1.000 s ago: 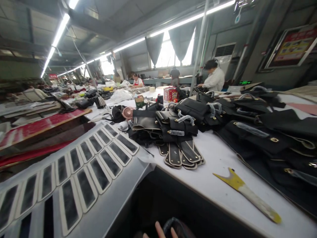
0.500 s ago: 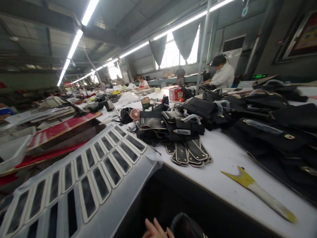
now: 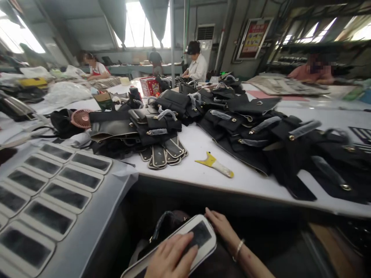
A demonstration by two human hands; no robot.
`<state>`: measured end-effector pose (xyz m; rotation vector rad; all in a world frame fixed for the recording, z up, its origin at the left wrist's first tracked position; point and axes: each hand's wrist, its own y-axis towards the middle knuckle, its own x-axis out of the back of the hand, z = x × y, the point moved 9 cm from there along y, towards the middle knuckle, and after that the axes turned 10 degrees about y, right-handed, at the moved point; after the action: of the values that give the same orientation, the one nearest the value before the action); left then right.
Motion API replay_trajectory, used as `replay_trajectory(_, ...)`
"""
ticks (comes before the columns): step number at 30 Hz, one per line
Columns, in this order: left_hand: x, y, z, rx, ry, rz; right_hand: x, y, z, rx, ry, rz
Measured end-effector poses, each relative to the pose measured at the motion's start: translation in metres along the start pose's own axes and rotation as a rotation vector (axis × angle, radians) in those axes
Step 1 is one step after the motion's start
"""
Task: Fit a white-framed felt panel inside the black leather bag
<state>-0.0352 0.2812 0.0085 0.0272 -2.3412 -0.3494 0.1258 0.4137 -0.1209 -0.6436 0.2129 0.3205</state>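
My left hand (image 3: pixel 174 255) is closed over a long, rounded black panel with a cream border (image 3: pixel 199 233), its fingers lying across the dark face. The panel slants up to the right above my lap. Beside its far end is my right hand (image 3: pixel 220 226), with a bracelet on the wrist and its fingers stretched out; its thumb side is partly hidden. Beneath the panel, a dark bag (image 3: pixel 176 218) with a plastic-wrapped handle (image 3: pixel 160 224) rests in shadow, mostly covered.
Several similar bordered panels (image 3: pixel 72 185) lie in rows on a pale sheet at left. On the white table (image 3: pixel 197 185) are a yellow-ended forked tool (image 3: pixel 214 164), stacked straps (image 3: pixel 165 152), black bags (image 3: pixel 232 119) and a pink fan (image 3: pixel 81 118). Other people work farther back.
My view has swung right and down. A bordered panel now shows in my left hand, and both hands are visible, where only part of one hand showed at the bottom edge.
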Motion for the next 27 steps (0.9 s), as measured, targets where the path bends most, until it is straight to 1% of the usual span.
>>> replay_trajectory(2,-0.026,0.017,0.001,0.030,-0.046,0.108,-0.024,-0.004,-0.034,-0.181,0.142,0.122)
replay_trajectory(3,-0.036,0.022,0.002,0.041,-0.045,0.134,-0.037,-0.008,-0.045,-0.256,0.222,0.180)
replay_trajectory(4,-0.042,0.025,0.003,0.042,-0.048,0.136,-0.049,-0.012,-0.053,-0.318,0.301,0.230)
replay_trajectory(5,-0.044,0.027,0.002,0.027,-0.045,0.106,-0.058,-0.014,-0.058,-0.369,0.378,0.270)
replay_trajectory(7,-0.036,0.027,-0.004,-0.056,0.055,-0.025,-0.071,-0.016,-0.064,-0.447,0.514,0.327)
replay_trajectory(9,-0.027,0.024,-0.018,-0.190,0.326,-0.135,-0.077,-0.016,-0.069,-0.506,0.625,0.362)
replay_trajectory(10,-0.025,0.023,-0.026,-0.263,0.503,-0.155,-0.078,-0.016,-0.071,-0.529,0.672,0.375)
replay_trajectory(12,-0.027,0.023,-0.037,-0.389,0.802,-0.145,-0.079,-0.016,-0.075,-0.560,0.756,0.395)
replay_trajectory(13,-0.027,0.024,-0.040,-0.431,0.886,-0.136,-0.079,-0.016,-0.077,-0.570,0.792,0.403)
replay_trajectory(15,-0.025,0.027,-0.043,-0.469,0.959,-0.136,-0.080,-0.016,-0.079,-0.592,0.849,0.414)
replay_trajectory(19,-0.030,0.027,-0.042,-0.473,0.959,-0.111,-0.081,-0.014,-0.076,-0.633,0.896,0.432)
replay_trajectory(23,-0.030,0.028,-0.035,-0.386,0.902,-0.071,-0.080,-0.010,-0.066,-0.607,0.895,0.429)
replay_trajectory(27,-0.035,0.032,-0.040,-0.448,0.874,0.009,-0.076,-0.009,-0.060,-0.533,0.818,0.419)
